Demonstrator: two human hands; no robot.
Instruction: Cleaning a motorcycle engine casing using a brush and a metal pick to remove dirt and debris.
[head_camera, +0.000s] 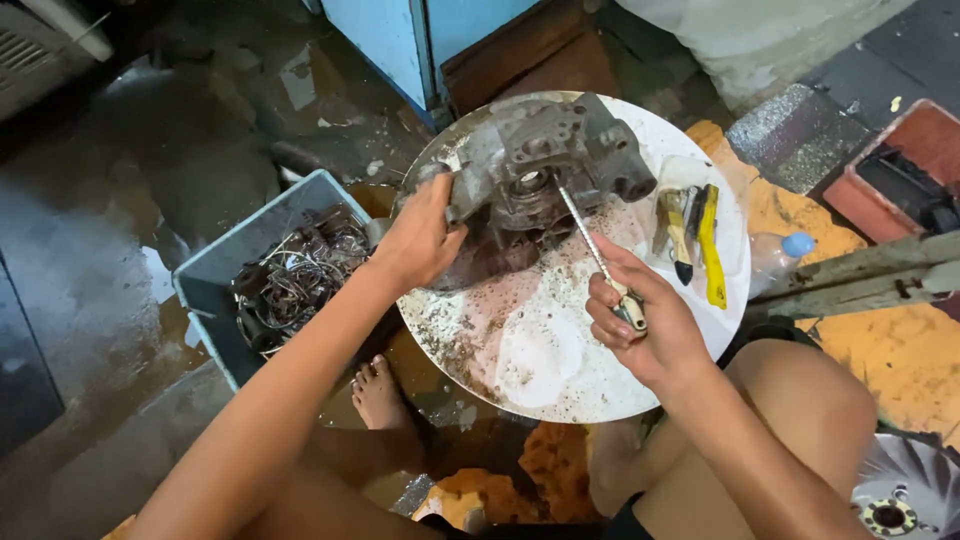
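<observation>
**A:** So where's everything sitting right now?

**B:** I'm looking straight down. The grey metal casting (545, 165) is resting at the far edge of the round white tray (530, 360), tipped up a bit. I'm seeing my left hand (418, 240) gripping it on its left side, fingers wrapped around the edge and holding it steady.

**A:** And the right?

**B:** My right hand (645, 325) is closing around the handle of a thin metal tool (590, 240), could be a screwdriver or a pick, can't tell which. Its long axis is running diagonally, from my hand up and to the left, with the tip poking into the round bore near the middle of the casting. So the casting is lying ahead and left of my right fingers, and the left hand is the one actually touching it.

**A:** Anything else close by?

**B:** Yellow-handled tools (700, 235) are lying on the tray's right side, and a grey bin of tangled wires (295, 275) is sitting on the floor to the left.
</observation>
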